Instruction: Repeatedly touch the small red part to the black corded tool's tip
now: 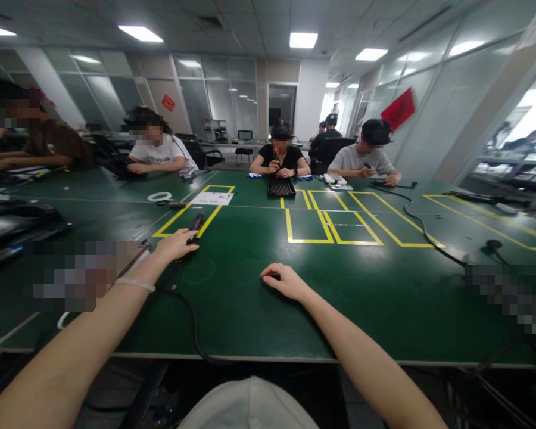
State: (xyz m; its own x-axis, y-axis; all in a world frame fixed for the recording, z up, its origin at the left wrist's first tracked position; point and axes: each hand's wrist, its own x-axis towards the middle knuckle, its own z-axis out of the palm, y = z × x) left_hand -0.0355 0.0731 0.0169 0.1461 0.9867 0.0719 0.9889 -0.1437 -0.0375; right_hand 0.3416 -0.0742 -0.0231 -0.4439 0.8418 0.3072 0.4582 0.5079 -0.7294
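My left hand (pixel 175 245) is closed around a dark, stick-shaped tool (pixel 198 222), whose far end points away from me over the green table (pixel 236 322). Its exact kind is too blurred to make out. A pale band circles my left wrist. To the right, my right hand (pixel 286 281) rests low on the tabletop with its fingers curled toward the thumb, and nothing shows in it. Beyond the tool lies a white sheet of paper (pixel 212 198), partly over a yellow tape outline (pixel 170 227).
A black cable (pixel 194 322) runs over the near edge. Another cord (pixel 413 214) crosses at the right, near a black plug (pixel 492 245). Across the table, a person sits behind a black tray (pixel 281 188). A white ring (pixel 159 196) lies left, and other people sit around.
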